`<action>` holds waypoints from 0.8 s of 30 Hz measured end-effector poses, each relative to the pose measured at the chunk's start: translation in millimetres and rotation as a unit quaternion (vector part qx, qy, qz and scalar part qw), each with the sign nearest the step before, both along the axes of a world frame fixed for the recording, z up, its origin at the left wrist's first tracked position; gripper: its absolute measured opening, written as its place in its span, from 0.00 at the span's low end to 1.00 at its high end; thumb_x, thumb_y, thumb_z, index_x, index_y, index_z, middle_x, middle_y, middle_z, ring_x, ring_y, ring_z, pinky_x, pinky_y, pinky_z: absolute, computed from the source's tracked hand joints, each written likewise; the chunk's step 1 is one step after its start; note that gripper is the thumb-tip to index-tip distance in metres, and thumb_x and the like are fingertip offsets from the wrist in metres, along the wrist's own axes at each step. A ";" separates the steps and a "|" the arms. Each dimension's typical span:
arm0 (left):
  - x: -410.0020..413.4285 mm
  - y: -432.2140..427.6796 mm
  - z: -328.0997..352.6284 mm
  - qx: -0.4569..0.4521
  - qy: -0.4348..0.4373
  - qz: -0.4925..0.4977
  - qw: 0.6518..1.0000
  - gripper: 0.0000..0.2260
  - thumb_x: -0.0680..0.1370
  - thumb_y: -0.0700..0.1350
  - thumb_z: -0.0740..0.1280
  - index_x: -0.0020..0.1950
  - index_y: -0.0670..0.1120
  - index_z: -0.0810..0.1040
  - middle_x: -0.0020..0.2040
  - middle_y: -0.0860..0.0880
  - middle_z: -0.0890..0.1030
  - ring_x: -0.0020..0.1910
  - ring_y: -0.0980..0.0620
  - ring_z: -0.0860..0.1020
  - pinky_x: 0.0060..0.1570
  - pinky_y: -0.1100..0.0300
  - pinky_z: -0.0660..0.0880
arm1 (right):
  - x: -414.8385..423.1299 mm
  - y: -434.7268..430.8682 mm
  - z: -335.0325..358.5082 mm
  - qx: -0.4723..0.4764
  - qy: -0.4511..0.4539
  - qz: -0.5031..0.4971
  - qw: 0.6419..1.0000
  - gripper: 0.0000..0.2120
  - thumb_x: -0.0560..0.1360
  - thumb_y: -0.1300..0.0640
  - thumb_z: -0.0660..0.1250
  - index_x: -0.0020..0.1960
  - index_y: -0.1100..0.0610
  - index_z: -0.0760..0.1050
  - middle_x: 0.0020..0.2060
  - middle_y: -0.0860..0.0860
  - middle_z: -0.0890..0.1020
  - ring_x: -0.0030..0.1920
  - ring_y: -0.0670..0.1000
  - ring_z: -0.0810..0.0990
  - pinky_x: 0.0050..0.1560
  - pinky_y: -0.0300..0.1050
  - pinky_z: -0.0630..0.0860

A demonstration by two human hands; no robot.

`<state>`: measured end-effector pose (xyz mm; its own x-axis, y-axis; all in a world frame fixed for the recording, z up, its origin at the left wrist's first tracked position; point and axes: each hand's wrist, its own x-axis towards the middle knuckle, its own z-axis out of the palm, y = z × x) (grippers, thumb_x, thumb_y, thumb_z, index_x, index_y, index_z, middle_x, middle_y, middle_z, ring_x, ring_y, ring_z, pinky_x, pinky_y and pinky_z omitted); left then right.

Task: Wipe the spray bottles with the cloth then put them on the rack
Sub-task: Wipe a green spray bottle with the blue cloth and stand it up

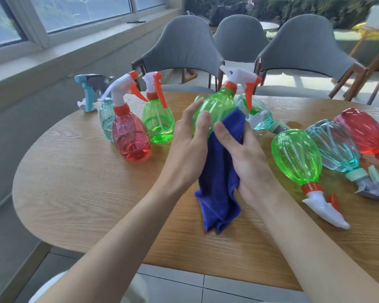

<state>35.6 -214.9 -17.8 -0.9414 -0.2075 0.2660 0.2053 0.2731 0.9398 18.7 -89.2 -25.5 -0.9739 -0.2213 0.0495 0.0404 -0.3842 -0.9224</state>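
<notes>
My left hand (pixel 189 145) grips a green spray bottle (pixel 214 107) held tilted above the table, its white and orange trigger head pointing away from me. My right hand (pixel 241 154) holds a blue cloth (pixel 219 184) against the bottle's right side; the cloth hangs down to the tabletop. Three bottles stand upright at the left: teal (pixel 105 119), red (pixel 130 138) and green (pixel 158 119). Lying on their sides at the right are a green (pixel 298 158), a teal (pixel 335 145) and a red bottle (pixel 363 132). Another teal bottle (pixel 263 119) lies behind my hands.
The wooden table (pixel 85 182) has a rounded left edge. Three grey chairs (pixel 184 47) stand along its far side. A windowsill runs along the left wall. No rack is in view.
</notes>
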 end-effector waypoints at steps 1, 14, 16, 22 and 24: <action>-0.7 -1.3 1.2 0.025 -0.007 0.003 1.000 0.19 0.88 0.60 0.57 0.79 0.64 0.68 0.77 0.56 0.72 0.77 0.61 0.69 0.80 0.51 0.65 | 1.3 -1.9 -0.9 0.019 0.013 0.000 1.000 0.27 0.73 0.48 0.79 0.68 0.53 0.76 0.62 0.62 0.84 0.62 0.63 0.85 0.65 0.65 0.81; 12.1 12.7 -7.9 -0.062 -0.017 -0.039 0.997 0.18 0.87 0.59 0.59 0.78 0.67 0.67 0.69 0.56 0.68 0.55 0.84 0.68 0.55 0.82 0.62 | -4.8 2.3 4.0 0.004 -0.040 -0.066 0.997 0.26 0.76 0.37 0.72 0.64 0.55 0.77 0.44 0.50 0.84 0.48 0.52 0.85 0.52 0.51 0.82; 7.4 9.1 -4.9 -0.043 -0.024 -0.015 0.999 0.18 0.88 0.60 0.57 0.78 0.66 0.66 0.69 0.54 0.69 0.56 0.80 0.71 0.64 0.75 0.64 | -3.2 -3.4 -1.1 0.046 -0.014 -0.059 0.997 0.27 0.77 0.37 0.74 0.66 0.56 0.76 0.49 0.53 0.86 0.53 0.54 0.87 0.57 0.55 0.83; -0.9 0.5 -2.1 0.024 -0.049 0.006 0.998 0.19 0.88 0.62 0.54 0.79 0.66 0.66 0.78 0.56 0.74 0.77 0.56 0.71 0.80 0.48 0.65 | 0.1 -7.8 -2.1 0.099 0.037 -0.022 0.994 0.30 0.72 0.43 0.80 0.68 0.52 0.74 0.54 0.54 0.87 0.56 0.54 0.88 0.60 0.58 0.84; 2.1 3.7 -2.8 0.026 -0.035 0.002 0.999 0.19 0.89 0.60 0.52 0.81 0.65 0.66 0.79 0.58 0.72 0.76 0.62 0.69 0.80 0.54 0.63 | -0.8 -6.0 0.5 0.085 0.025 -0.040 0.995 0.36 0.67 0.42 0.82 0.69 0.51 0.73 0.54 0.53 0.87 0.55 0.55 0.88 0.58 0.58 0.85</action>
